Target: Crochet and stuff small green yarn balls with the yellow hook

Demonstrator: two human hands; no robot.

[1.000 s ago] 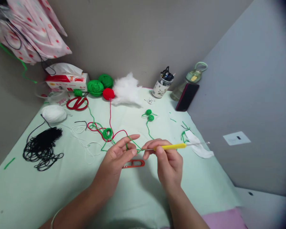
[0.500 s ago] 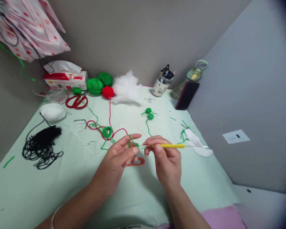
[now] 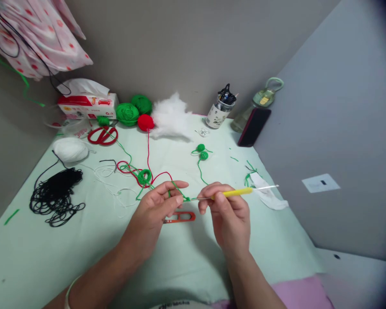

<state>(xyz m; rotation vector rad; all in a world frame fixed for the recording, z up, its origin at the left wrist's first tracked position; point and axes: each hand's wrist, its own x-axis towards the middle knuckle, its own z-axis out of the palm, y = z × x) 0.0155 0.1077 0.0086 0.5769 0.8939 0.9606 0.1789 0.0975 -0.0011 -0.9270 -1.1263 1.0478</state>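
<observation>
My right hand (image 3: 227, 214) is closed around a yellow-handled crochet hook (image 3: 234, 192), its metal tip pointing left into a small knot of green yarn (image 3: 187, 199). My left hand (image 3: 159, 206) pinches that green yarn, the strand looped over its forefinger and trailing back to a small green crocheted ring (image 3: 144, 176) on the pale green table (image 3: 83, 240). Under my hands lies a small orange thread snipper (image 3: 180, 217).
At the back stand green yarn balls (image 3: 128, 113), a red ball (image 3: 146, 122), white stuffing (image 3: 172, 116), a tissue box (image 3: 88, 106), red scissors (image 3: 103, 135), a jar (image 3: 218, 115), a bottle (image 3: 260, 101) and a phone (image 3: 254, 127). Black yarn (image 3: 56, 195) and a white ball (image 3: 70, 149) lie left.
The hook's far end has tilted upward and my right hand has shifted slightly right; the green loop has tightened into a small knot at the hook's tip. The view drifted a little.
</observation>
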